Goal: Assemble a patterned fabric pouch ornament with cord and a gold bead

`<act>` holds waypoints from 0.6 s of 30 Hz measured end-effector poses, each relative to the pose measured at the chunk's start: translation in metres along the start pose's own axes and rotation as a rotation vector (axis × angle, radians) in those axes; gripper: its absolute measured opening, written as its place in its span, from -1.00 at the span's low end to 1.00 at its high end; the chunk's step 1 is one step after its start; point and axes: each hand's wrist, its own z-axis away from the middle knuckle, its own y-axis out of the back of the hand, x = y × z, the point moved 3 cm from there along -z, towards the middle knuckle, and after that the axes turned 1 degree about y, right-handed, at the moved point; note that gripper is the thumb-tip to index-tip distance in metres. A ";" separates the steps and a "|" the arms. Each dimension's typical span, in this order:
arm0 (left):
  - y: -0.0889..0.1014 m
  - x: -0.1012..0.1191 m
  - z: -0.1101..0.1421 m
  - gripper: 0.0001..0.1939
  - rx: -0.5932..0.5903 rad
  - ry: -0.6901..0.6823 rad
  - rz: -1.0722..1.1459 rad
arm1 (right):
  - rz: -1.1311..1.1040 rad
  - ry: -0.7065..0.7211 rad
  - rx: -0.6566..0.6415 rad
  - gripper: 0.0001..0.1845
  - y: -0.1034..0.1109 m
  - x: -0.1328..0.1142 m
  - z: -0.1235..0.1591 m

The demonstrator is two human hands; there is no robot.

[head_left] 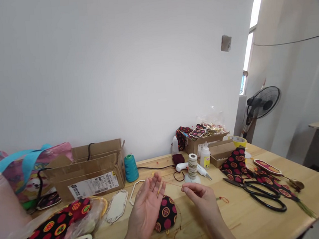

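My left hand (149, 209) is turned palm up, its fingers apart and loosely curled. A small yellow bit shows at its fingers, too small to name. From near these fingertips a thin reddish thread (173, 184) runs to my right hand (201, 199), whose thumb and index finger pinch its end. Partly hidden behind my left hand lies a rounded black patterned fabric piece (167, 211) with a small yellow loop at its bottom. Beyond my left hand is a white openwork frame (132, 192). To the right of my right hand lies a short orange cord loop (224, 199).
Black scissors (256, 192) and patterned fabric (236, 165) lie at right. A glue gun (203, 170), wound spool (192, 166) and glue bottle (205, 156) stand behind. At left are a teal thread cone (130, 168), a cardboard box (86, 176) and more fabric (52, 231).
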 end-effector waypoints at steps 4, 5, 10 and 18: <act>0.000 0.006 -0.001 -0.57 -0.026 -0.012 0.117 | 0.080 -0.020 -0.077 -0.81 -0.007 0.005 0.003; 0.000 0.007 -0.001 -0.56 -0.026 -0.016 0.128 | 0.098 -0.020 -0.104 -0.83 -0.010 0.005 0.004; 0.002 0.008 0.000 -0.56 -0.019 -0.024 0.128 | 0.136 -0.007 -0.233 -0.84 -0.017 0.003 0.008; 0.001 0.009 0.002 -0.59 -0.027 -0.062 0.087 | 0.172 0.052 -0.245 -0.83 -0.018 -0.001 0.012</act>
